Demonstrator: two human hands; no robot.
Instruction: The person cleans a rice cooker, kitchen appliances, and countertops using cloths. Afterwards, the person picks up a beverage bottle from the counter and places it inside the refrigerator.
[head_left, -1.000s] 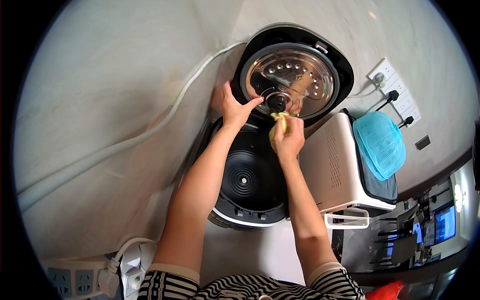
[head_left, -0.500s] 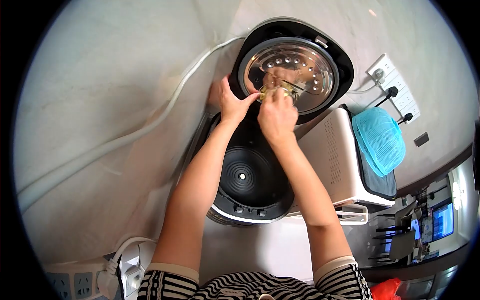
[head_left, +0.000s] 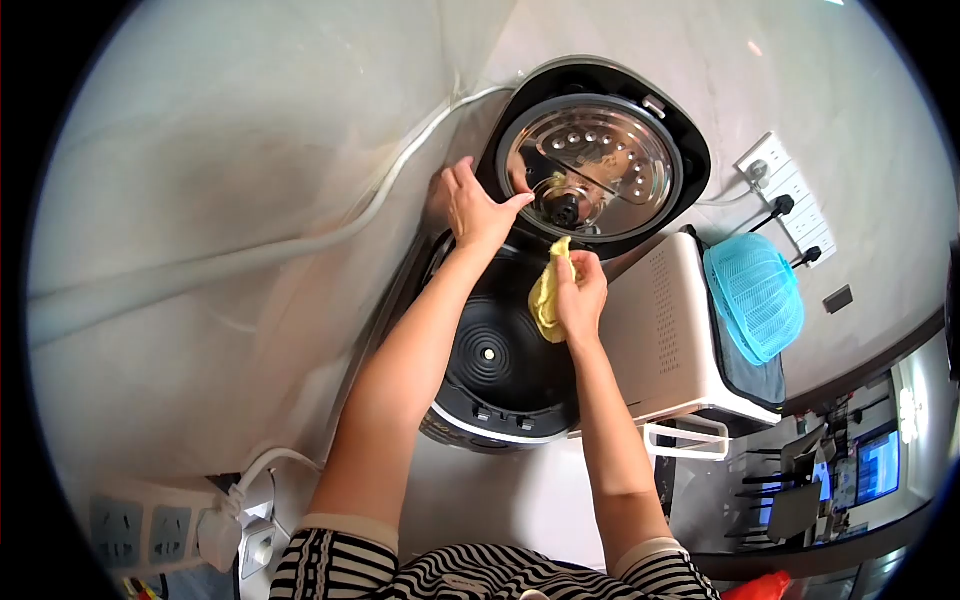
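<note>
A rice cooker [head_left: 500, 425] stands with its lid up, and its black cavity with a ringed heating plate [head_left: 490, 355] faces me. The raised lid [head_left: 610, 165] has a shiny metal inner plate with small round dimples and a dark fitting low down. Against the lid's left edge, my left hand [head_left: 480, 210] is spread, its thumb reaching over the rim and its fingers stretched along the outer side. My right hand [head_left: 582, 295] is closed on a crumpled yellow cloth [head_left: 547, 300], held above the right part of the cavity, apart from the lid.
A white appliance [head_left: 650, 320] stands right of the cooker, with a dark cloth and blue mesh basket [head_left: 755, 295] on it. A power strip [head_left: 790, 200] is on the wall. A thick white cable [head_left: 330, 235] runs along the left wall; sockets [head_left: 150, 530] are at lower left.
My right hand has come away from the lid's inner plate, down toward me, with the yellow cloth in it. My left hand stays at the lid's left edge.
</note>
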